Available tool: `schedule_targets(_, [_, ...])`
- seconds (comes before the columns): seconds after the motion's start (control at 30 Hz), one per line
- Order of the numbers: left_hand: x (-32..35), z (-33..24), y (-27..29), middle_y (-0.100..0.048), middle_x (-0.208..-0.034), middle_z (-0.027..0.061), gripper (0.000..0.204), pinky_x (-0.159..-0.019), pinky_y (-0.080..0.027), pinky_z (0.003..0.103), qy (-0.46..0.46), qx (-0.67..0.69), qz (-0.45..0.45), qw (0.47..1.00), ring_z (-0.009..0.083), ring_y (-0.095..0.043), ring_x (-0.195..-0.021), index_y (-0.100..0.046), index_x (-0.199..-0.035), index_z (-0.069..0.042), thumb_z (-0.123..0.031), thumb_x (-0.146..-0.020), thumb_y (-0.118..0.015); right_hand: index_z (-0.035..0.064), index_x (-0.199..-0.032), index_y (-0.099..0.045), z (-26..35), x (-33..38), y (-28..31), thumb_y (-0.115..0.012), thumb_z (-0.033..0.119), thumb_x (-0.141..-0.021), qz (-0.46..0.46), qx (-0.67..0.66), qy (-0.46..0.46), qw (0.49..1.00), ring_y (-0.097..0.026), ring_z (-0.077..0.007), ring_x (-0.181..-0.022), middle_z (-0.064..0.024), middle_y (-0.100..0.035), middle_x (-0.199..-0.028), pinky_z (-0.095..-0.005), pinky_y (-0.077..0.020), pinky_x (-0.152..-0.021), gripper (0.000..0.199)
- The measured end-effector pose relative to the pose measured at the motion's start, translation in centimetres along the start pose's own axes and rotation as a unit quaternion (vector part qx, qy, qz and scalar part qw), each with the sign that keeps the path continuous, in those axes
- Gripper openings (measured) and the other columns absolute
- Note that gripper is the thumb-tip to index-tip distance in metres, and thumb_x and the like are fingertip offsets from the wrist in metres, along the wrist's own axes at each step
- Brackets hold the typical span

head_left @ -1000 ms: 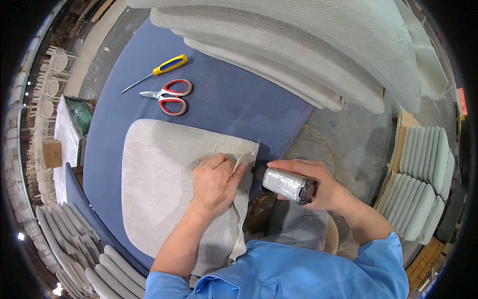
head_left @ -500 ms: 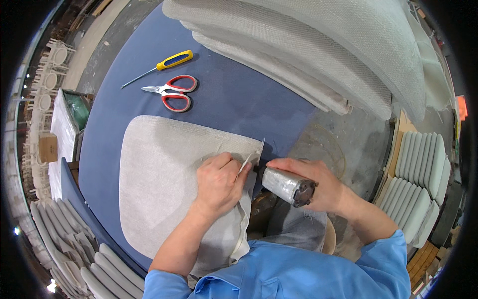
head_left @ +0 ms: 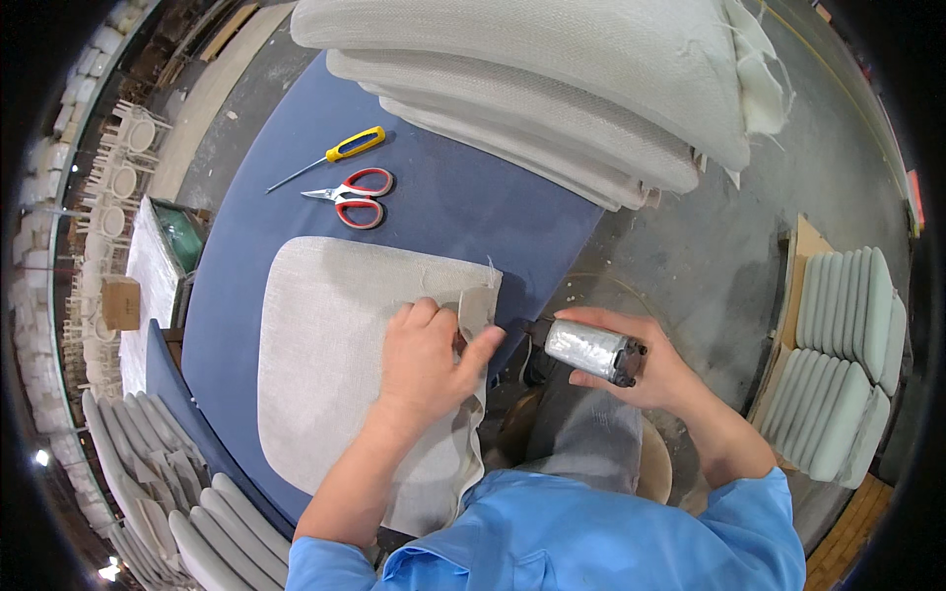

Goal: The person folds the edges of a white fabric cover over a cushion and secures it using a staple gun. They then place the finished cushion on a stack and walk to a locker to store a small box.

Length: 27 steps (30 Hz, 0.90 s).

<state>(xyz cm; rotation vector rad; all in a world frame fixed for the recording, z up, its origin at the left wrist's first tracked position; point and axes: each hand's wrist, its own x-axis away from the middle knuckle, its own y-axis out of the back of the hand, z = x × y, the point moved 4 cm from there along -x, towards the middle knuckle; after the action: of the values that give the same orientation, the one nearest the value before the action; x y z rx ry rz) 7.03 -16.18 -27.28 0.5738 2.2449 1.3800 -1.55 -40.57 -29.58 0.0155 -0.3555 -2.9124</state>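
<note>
A light grey, fabric-covered seat panel (head_left: 325,355) with rounded corners lies on the blue padded table (head_left: 256,197). My left hand (head_left: 424,350) rests on its right part, fingers bent against the cloth and thumb spread away toward the panel's right edge. Beside that thumb a small flap of fabric (head_left: 477,307) is folded over, with loose threads at the corner. To the right of the panel, and apart from it, my right hand (head_left: 641,360) is closed around a silver staple gun (head_left: 586,349). Its front end is dark and partly hidden.
A yellow-handled screwdriver (head_left: 355,144) and red-handled scissors (head_left: 360,197) lie beyond the panel. Large light grey cushions (head_left: 532,89) are stacked at the back. Padded panels stand in rows at the right (head_left: 838,315) and lower left (head_left: 227,532). A cardboard box (head_left: 120,303) sits left.
My left thumb has moved away from the fingers, letting go of the pinched cloth edge. The fabric flap now shows folded over. My right hand has shifted the staple gun slightly away from the panel.
</note>
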Motion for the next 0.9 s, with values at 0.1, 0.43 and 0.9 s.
schedule_targets(0.1, [-0.4,-1.0,-0.5,-0.059,-0.08,0.0146,0.031,-0.069,-0.047,0.047,-0.037,-0.06,-0.001,0.998,0.0353,-0.061,-0.077,-0.064,-0.074,-0.001,-0.023,-0.094,-0.075,0.0074,-0.142,-0.065,-0.2,0.3,-0.2,-0.091,0.01,-0.081,0.002,-0.009,0.016,1.0,-0.074,-0.0297,-0.117,-0.0142,-0.075,-0.129,-0.0396,-0.0583,-0.1,0.067])
schedule_targets(0.43, [-1.1,3.1,-1.9,-0.056,-0.071,0.0115,0.029,-0.06,-0.047,0.046,-0.067,0.049,0.033,0.996,0.0343,-0.06,-0.065,-0.06,-0.07,-0.004,-0.016,-0.091,-0.075,0.0075,-0.143,-0.065,-0.5,-3.0,-1.8,-0.087,0.003,-0.081,0.049,-0.013,0.037,0.998,-0.076,-0.0315,-0.112,-0.0145,-0.076,-0.125,-0.0388,-0.0591,-0.095,0.066])
schedule_targets(0.9, [-0.9,3.6,-2.2,-0.053,-0.071,0.0111,0.029,-0.058,-0.045,0.045,-0.062,0.087,-0.008,0.994,0.034,-0.057,-0.063,-0.056,-0.068,-0.005,-0.013,-0.087,-0.077,0.0109,-0.145,-0.062,-0.4,-5.3,-2.3,-0.083,0.01,-0.082,0.093,0.024,0.032,0.995,-0.075,-0.0331,-0.114,-0.0127,-0.076,-0.125,-0.0398,-0.059,-0.096,0.066])
